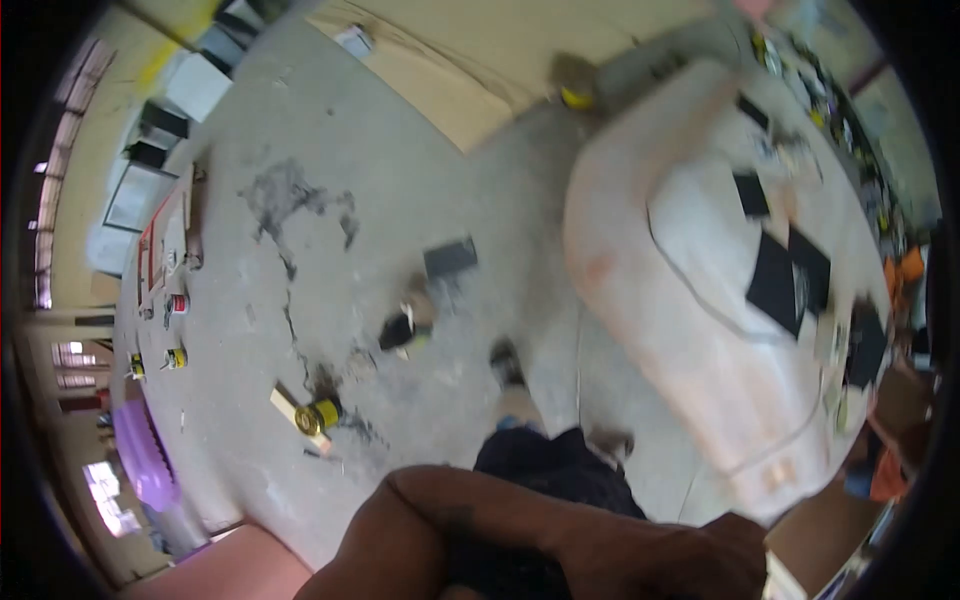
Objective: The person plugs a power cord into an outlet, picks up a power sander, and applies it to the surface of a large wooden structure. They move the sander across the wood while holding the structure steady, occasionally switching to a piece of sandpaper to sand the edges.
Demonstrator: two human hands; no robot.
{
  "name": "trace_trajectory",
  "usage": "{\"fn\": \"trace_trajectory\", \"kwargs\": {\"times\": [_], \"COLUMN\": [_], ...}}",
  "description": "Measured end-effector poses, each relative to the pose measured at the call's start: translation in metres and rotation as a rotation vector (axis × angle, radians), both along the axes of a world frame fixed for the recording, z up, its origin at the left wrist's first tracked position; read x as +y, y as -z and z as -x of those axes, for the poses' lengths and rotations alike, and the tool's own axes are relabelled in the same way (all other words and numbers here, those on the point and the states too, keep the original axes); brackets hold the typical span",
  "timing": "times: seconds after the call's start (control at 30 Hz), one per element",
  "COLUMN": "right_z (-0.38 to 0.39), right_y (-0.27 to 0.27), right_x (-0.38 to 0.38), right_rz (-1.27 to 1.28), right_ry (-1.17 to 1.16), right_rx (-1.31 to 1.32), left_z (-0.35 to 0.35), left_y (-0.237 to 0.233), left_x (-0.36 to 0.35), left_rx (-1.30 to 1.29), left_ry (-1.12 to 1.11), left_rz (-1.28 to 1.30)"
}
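My bare left arm crosses the bottom of the head view. Its far end, where my left hand (725,553) seems to be, is a dark blur at the lower right, and its fingers cannot be made out. Whether it holds anything is hidden. I cannot pick out my right hand. Above and right of the arm lies a large pale, smooth curved body panel (640,290) with black patches (774,280) and a thin dark line across it. My dark shorts (560,470) and a shoe (506,365) show above the arm.
On the stained grey floor are a yellow-labelled can (318,414), a dark flat piece (451,258) and a black object (398,331). A brown sheet (430,70) lies at the top. A purple panel (145,455) stands left. Orange clothing (888,475) shows right.
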State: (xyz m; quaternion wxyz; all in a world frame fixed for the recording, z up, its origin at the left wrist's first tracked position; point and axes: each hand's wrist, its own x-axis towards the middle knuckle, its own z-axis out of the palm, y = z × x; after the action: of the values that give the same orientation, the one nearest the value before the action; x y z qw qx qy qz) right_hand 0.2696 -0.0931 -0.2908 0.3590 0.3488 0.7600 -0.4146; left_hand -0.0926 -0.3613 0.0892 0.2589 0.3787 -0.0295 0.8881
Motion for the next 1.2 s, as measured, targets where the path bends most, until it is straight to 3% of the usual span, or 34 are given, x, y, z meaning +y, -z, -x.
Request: {"fn": "trace_trajectory", "kwargs": {"times": [0.13,0.27,0.3,0.43,0.47,0.5,0.53,0.57,0.6,0.67,0.77,0.83,0.87,0.9,0.93,1.0,1.07,1.1,1.13,1.2], "right_z": [0.082,0.19,0.244,0.347,0.366,0.385,0.41,0.424,0.431,0.518,0.691,0.773,0.808,0.835,0.854,0.878,0.889,0.882,0.859,0.75], "right_y": [0.005,0.008,-0.037,-0.014,-0.007,0.014,0.029,0.068,0.13,0.146,0.12,0.155,0.025,-0.065,-0.106,-0.1,-0.06,-0.016,-0.004,0.102], "right_x": [-0.03,-0.044,-0.068,-0.068,-0.069,-0.066,-0.063,-0.058,-0.042,-0.062,-0.083,-0.084,-0.101,-0.118,-0.119,-0.114,-0.108,-0.096,-0.084,-0.071], "right_rz": [0.098,0.225,0.2,0.122,0.091,0.078,0.046,-0.013,0.076,-0.328,-0.169,-0.243,-0.13,-0.073,-0.014,0.019,-0.058,-0.139,-0.101,-0.415], "right_ry": [0.191,0.323,0.271,0.139,0.117,0.127,-0.014,-0.115,-0.235,-0.183,-0.364,-0.283,-0.255,-0.172,-0.093,-0.075,0.024,0.114,0.086,0.107], "right_rx": [-0.116,-0.009,0.115,0.081,0.073,0.011,-0.034,-0.083,-0.117,-0.255,-0.161,0.71,0.764,0.732,0.696,0.805,0.765,0.669,0.798,0.369], "left_z": [0.053,0.11,0.126,0.26,0.284,0.306,0.324,0.335,0.356,0.412,0.483,0.53,0.547,0.571,0.594,0.649,0.706,0.734,0.763,0.829], "left_y": [-0.009,0.004,0.005,0.037,0.041,0.027,0.043,0.055,0.069,0.116,0.167,0.184,0.198,0.203,0.213,0.226,0.241,0.249,0.256,0.272], "left_x": [-0.061,-0.119,-0.115,-0.23,-0.266,-0.298,-0.321,-0.331,-0.326,-0.281,-0.216,-0.198,-0.203,-0.202,-0.204,-0.214,-0.228,-0.241,-0.256,-0.295], "left_rx": [0.27,0.568,0.647,0.878,0.859,0.75,0.454,0.202,0.06,-0.077,-0.129,-0.138,-0.143,-0.153,-0.159,-0.199,-0.237,-0.264,-0.283,-0.323], "left_ry": [-0.132,-0.21,-0.193,-0.379,-0.446,-0.339,-0.321,-0.355,-0.373,-0.372,-0.287,-0.252,-0.245,-0.249,-0.249,-0.276,-0.316,-0.341,-0.376,-0.448], "left_rz": [0.093,0.309,0.287,0.901,1.004,1.261,1.168,1.262,1.324,1.518,1.742,1.84,1.869,1.901,1.931,1.988,2.035,2.051,2.065,2.089]}}
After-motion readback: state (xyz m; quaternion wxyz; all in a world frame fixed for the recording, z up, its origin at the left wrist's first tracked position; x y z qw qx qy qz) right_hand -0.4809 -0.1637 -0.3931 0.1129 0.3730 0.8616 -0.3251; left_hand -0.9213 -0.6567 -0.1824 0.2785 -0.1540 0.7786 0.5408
